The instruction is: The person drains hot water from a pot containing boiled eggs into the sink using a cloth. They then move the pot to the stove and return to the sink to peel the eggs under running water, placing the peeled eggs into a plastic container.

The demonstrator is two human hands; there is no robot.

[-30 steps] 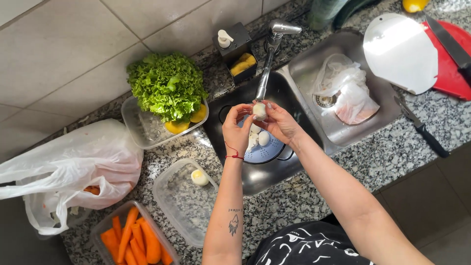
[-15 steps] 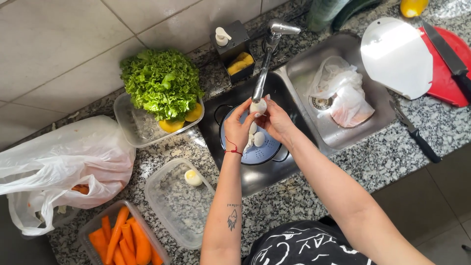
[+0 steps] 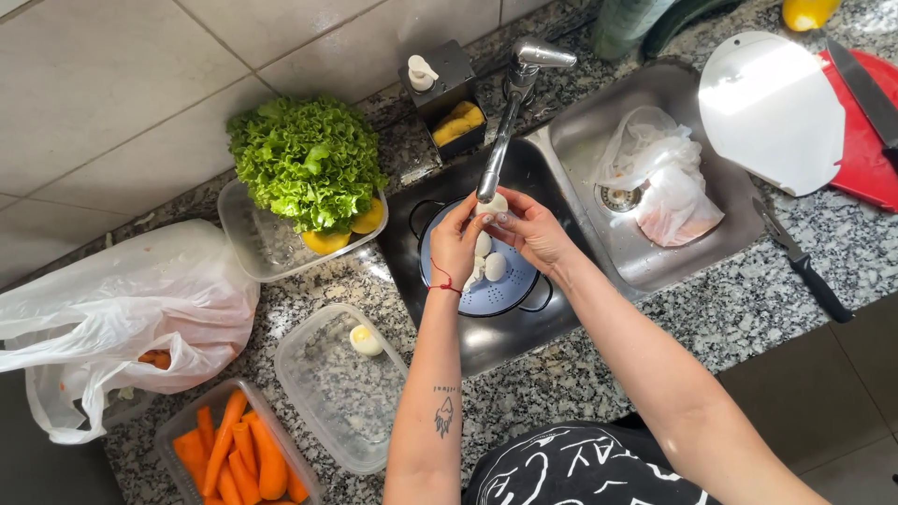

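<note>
Egg (image 3: pixel 491 204), white and peeled-looking, sits pinched between my two hands right under the spout of the faucet (image 3: pixel 500 140). My left hand (image 3: pixel 456 245) curls around it from one side, fingers bent close and narrow, thumb and fingertips touching the egg; my right hand (image 3: pixel 533 234) closes on it from the other side, fingers likewise drawn in. Most of the egg is covered, so I cannot tell which way its long axis runs (only a pale top shows).

Below my hands a blue colander (image 3: pixel 486 285) stands in the dark sink basin (image 3: pixel 496 341), with more white eggs (image 3: pixel 494 266) lying in it. A second steel basin (image 3: pixel 655 262) toward the desk's right end holds a crumpled plastic bag (image 3: pixel 659 187).

Grey speckled granite makes up the desk (image 3: pixel 748 299), backed by a pale tiled wall. Near its front edge lies a clear tub (image 3: pixel 327 393) with one halved egg; at the front left corner, a tub of carrots (image 3: pixel 238 458). Lettuce (image 3: pixel 304 159) fills a tub by the back edge.
</note>
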